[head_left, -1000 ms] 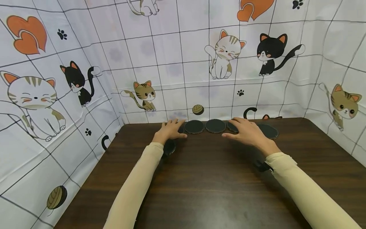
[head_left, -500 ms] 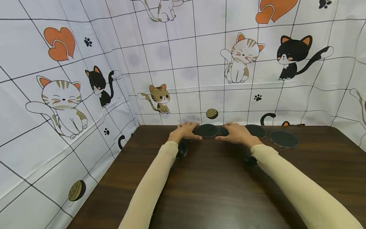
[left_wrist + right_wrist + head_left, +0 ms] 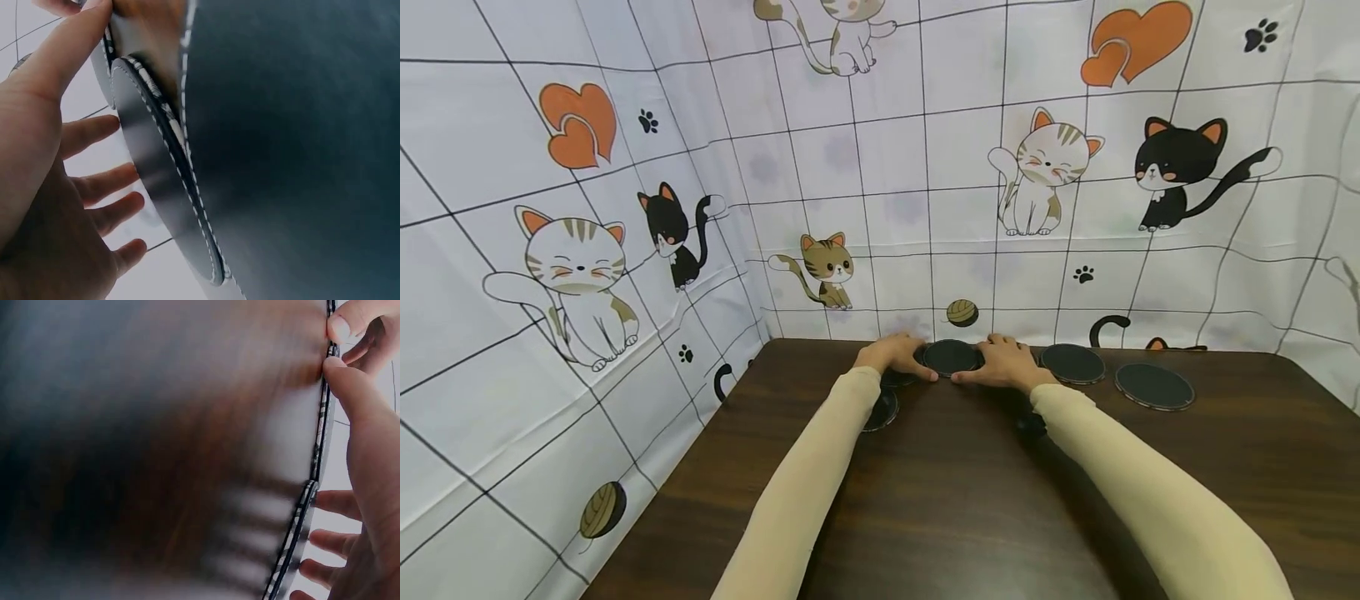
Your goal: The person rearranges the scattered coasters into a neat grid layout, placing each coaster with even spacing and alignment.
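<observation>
Black round coasters with stitched rims lie in an arc along the table's back edge. The middle coaster (image 3: 952, 358) sits between my two hands. My left hand (image 3: 895, 354) is at its left side, thumb at the near rim and straight fingers (image 3: 103, 186) at the back edge of a neighbouring coaster (image 3: 164, 156). My right hand (image 3: 1006, 362) is at its right side, its thumb (image 3: 350, 387) touching the near rim. That hand's fingers reach behind the adjoining coaster (image 3: 290, 550), mostly hidden in the head view. The two thumbs nearly meet.
Two more coasters, one (image 3: 1072, 364) at the back and one (image 3: 1153, 387) farther right, continue the arc. At the left end, another coaster (image 3: 883, 410) lies partly under my left wrist. A white cat-print curtain (image 3: 887, 208) stands behind the brown table (image 3: 985, 500).
My right hand has moved left along the row, uncovering coasters at the right. Both hands have come closer together around the middle coaster. The head view has turned slightly left.
</observation>
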Demonstrator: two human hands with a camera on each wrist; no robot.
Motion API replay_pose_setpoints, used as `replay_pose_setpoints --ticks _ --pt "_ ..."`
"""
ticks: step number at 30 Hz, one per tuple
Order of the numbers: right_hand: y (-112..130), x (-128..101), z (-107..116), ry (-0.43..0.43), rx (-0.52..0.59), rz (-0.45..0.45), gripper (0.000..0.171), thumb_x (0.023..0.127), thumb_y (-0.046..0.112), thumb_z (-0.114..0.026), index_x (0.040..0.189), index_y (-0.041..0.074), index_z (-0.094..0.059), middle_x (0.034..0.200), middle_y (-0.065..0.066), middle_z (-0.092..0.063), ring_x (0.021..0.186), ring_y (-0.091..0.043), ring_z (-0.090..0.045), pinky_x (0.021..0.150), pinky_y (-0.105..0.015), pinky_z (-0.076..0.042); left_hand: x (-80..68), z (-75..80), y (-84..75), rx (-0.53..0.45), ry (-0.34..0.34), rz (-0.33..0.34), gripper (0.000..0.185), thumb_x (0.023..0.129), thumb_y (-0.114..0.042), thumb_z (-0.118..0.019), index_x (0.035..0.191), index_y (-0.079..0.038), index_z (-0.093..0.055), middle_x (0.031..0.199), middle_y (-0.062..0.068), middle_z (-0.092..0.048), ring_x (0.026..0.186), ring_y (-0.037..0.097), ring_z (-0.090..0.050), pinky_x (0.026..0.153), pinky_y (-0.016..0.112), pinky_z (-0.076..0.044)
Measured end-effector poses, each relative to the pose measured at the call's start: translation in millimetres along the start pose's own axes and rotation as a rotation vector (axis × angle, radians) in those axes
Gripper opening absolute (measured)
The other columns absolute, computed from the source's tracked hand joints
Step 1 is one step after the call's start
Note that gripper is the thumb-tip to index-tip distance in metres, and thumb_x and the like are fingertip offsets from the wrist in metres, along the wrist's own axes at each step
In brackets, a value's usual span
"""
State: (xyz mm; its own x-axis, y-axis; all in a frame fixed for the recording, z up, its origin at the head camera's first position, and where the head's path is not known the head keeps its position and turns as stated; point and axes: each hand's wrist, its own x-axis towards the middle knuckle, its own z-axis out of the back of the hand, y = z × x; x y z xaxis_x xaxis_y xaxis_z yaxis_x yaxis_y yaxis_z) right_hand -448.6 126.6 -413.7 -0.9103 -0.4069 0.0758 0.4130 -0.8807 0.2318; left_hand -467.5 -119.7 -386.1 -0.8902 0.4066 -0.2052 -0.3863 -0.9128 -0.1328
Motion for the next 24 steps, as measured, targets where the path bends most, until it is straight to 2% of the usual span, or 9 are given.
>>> replay_pose_setpoints --ticks 7,15,18,24 --pt "-2 2 1 -0.015 -0.012 0.003 0.095 0.084 0.075 -0.065 0.146 0.004 -0.054 0.152 -0.032 -0.036 0.139 -0.054 -0.028 0.107 -0.072 -0.019 5.3 0.4 -5.8 -0.003 -0.025 -0.009 0.082 0.09 -0.064 -0.068 0.153 -0.015 -0.048 0.154 0.01 -0.042 0.141 0.029 -0.037 0.112 0.049 -0.032" --pt "-2 3 -3 -0.06 -0.012 -0.003 0.09 0.082 0.073 -0.069 0.138 0.003 -0.063 0.145 -0.028 -0.043 0.138 -0.048 -0.03 0.108 -0.068 -0.017 12.2 -4.1 -3.1 0.021 -0.027 -0.051 0.081 0.089 -0.064 -0.069 0.149 -0.012 -0.052 0.146 0.01 -0.049 0.135 0.026 -0.042 0.111 0.043 -0.034" --pt "-2 6 -3 -0.068 -0.017 0.016 0.089 0.081 0.074 -0.07 0.133 0.002 -0.066 0.145 -0.027 -0.045 0.137 -0.047 -0.031 0.108 -0.068 -0.018 13.9 -4.5 -0.7 0.012 -0.019 -0.067 0.08 0.09 -0.061 -0.07 0.147 -0.009 -0.052 0.145 0.011 -0.049 0.133 0.025 -0.042 0.11 0.041 -0.035" --pt "-4 10 -1 -0.089 -0.03 0.033 0.09 0.077 0.076 -0.072 0.129 0.003 -0.069 0.144 -0.022 -0.048 0.137 -0.044 -0.032 0.108 -0.067 -0.016 14.4 0.2 -0.4 -0.068 -0.004 -0.099 0.077 0.09 -0.048 -0.077 0.145 -0.001 -0.052 0.143 0.013 -0.049 0.131 0.026 -0.044 0.109 0.038 -0.037"
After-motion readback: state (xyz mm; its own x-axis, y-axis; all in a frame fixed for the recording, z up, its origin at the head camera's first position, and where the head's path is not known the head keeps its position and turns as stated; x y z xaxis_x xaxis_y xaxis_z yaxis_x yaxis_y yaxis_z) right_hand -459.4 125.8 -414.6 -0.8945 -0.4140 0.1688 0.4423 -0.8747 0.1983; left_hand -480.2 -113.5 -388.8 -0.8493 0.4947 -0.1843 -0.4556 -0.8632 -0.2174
